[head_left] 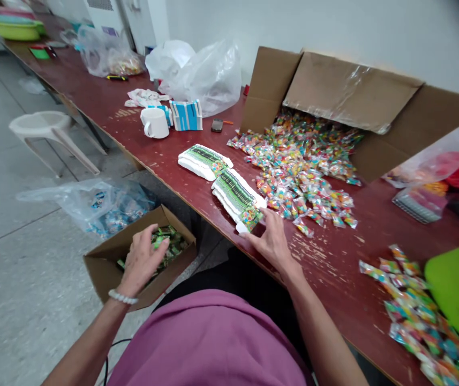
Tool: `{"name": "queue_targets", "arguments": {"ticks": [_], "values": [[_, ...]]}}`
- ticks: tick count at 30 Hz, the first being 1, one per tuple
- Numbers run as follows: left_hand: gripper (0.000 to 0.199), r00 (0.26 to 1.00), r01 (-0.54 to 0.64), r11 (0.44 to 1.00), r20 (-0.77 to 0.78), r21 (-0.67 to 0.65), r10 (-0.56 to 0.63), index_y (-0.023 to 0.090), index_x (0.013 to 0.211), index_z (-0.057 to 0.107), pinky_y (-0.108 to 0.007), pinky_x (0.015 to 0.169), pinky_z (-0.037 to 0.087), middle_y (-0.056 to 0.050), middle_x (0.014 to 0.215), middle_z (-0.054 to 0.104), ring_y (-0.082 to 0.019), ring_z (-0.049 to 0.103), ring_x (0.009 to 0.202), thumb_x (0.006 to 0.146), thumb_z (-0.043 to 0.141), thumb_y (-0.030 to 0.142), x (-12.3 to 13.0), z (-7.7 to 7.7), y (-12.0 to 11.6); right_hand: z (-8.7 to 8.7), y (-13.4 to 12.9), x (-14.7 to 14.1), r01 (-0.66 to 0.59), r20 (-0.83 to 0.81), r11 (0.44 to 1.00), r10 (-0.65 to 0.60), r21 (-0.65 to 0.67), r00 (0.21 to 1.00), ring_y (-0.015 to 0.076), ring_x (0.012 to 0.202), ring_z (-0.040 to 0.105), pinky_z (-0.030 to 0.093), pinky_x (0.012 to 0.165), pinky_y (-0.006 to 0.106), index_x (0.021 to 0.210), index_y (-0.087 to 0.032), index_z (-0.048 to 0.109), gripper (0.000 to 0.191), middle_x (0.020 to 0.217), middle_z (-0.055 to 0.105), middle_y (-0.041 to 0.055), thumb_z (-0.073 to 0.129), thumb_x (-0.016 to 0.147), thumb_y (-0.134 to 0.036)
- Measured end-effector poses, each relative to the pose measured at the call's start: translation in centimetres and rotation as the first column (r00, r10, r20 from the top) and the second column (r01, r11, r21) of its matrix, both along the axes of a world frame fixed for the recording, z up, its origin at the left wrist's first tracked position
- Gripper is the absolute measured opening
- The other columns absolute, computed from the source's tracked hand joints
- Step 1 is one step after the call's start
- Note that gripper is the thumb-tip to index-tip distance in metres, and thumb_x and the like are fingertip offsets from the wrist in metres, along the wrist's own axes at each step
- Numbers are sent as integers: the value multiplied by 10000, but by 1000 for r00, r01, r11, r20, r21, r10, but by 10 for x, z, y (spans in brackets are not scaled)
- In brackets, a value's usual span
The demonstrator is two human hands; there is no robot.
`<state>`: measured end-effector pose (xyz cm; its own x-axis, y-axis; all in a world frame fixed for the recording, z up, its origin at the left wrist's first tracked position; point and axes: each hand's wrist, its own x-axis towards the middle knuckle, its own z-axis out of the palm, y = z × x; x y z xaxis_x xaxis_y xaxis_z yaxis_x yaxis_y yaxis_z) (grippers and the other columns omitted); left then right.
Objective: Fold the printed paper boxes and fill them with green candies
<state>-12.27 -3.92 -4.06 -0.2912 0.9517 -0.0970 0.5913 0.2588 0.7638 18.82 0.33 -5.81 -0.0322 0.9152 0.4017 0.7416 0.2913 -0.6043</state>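
My right hand [270,239] touches the near end of a fanned stack of green printed cards [237,197], thumb and fingers spread around its edge on the red table. A second green stack [204,160] lies just behind it. My left hand [143,257], with a beaded bracelet, hovers over a cardboard box [106,268] below the table edge; its fingers are apart and nothing shows in them. Small green packets [171,244] lie inside that box. Wrapped colourful candies [301,171] spill from a large open carton [333,88] behind the stacks.
A white mug [156,123], a blue-striped carton piece [187,115] and plastic bags [213,69] stand farther back. More candies [414,300] lie beside a green container [458,289] at right. A white stool [42,126] and a bag of blue packets [112,206] are at left.
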Motion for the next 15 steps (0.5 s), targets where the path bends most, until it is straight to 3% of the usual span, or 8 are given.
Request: {"name": "queue_targets", "arguments": {"ticks": [2,4,8,11,15], "values": [[444,994,110,993,-23,47,-109,214,1198,619,-381,926,470,-88,1127,644,-264,608,1027,843,570,476,8,2,5,-8,20,13,39,62,999,-38,-22,997,395,1297,454,348,1077,594,1394,-167,447,881,1386,510,210,755,716,-638],[324,969,244,964,15,106,-247,232,1089,681,-331,899,458,-62,1042,677,-236,619,964,856,573,430,37,6,9,-12,32,18,65,145,995,-54,-78,988,414,1282,459,346,1056,603,1386,-163,459,919,1401,506,216,766,679,-664],[308,876,421,905,227,65,-425,228,1128,676,-277,669,419,0,718,656,-178,572,631,871,581,367,105,15,23,-15,39,19,124,228,981,-88,-148,970,396,1205,491,387,992,558,1325,-209,516,876,1345,530,177,759,645,-705],[196,832,470,882,315,40,-458,196,992,677,-269,619,377,20,598,588,-160,529,563,850,593,303,131,15,36,-20,38,24,109,206,988,-85,-110,975,382,1197,491,384,996,543,1293,-214,536,869,1309,535,169,750,632,-735],[67,829,442,897,382,-5,-407,193,787,616,-239,547,351,30,566,545,-123,494,520,788,645,254,141,7,44,-28,36,33,56,135,998,-51,-32,990,380,1204,493,378,1025,544,1214,-157,588,852,1239,570,196,735,630,-759]]}}
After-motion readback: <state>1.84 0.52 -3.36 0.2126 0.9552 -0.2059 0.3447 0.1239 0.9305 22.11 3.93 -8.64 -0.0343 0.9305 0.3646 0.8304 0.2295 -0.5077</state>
